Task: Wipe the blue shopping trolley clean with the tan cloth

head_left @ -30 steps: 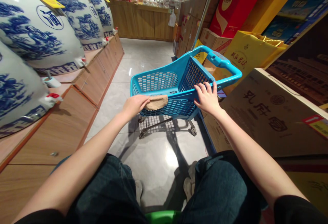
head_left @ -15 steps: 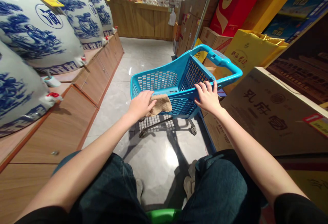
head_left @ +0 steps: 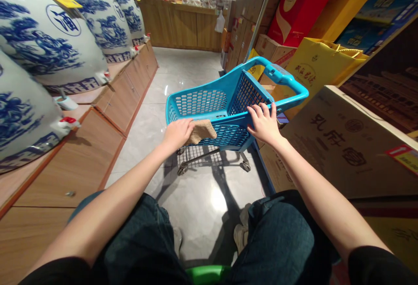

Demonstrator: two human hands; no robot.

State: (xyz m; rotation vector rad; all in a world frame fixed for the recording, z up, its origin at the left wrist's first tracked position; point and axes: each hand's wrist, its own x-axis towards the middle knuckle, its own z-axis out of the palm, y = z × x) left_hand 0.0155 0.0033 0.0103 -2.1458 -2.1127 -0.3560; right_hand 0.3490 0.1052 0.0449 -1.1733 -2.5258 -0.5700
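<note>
A blue plastic shopping cart (head_left: 202, 88) stands sideways in front of me, its handle to the right. My left hand (head_left: 177, 135) is closed on a tan cloth (head_left: 203, 131) against the cart's near side, close to the rim at the front end. Part of the cloth hangs out past the fingers over the mesh. My right hand (head_left: 265, 124) grips the near rim below the handle, with its fingers curled over the edge and the thumb on the outer side.
Large blue-and-white jars (head_left: 42, 37) with taps line a wooden cabinet (head_left: 65, 163) on the left. Cardboard boxes (head_left: 365, 145), a yellow gift bag (head_left: 320, 63) and a red box (head_left: 300, 6) stack up on the right. A counter (head_left: 183, 24) with packaged goods crosses the back.
My left hand has slid slightly left and down along the cart's side with the cloth. The right hand and the cart have stayed nearly still.
</note>
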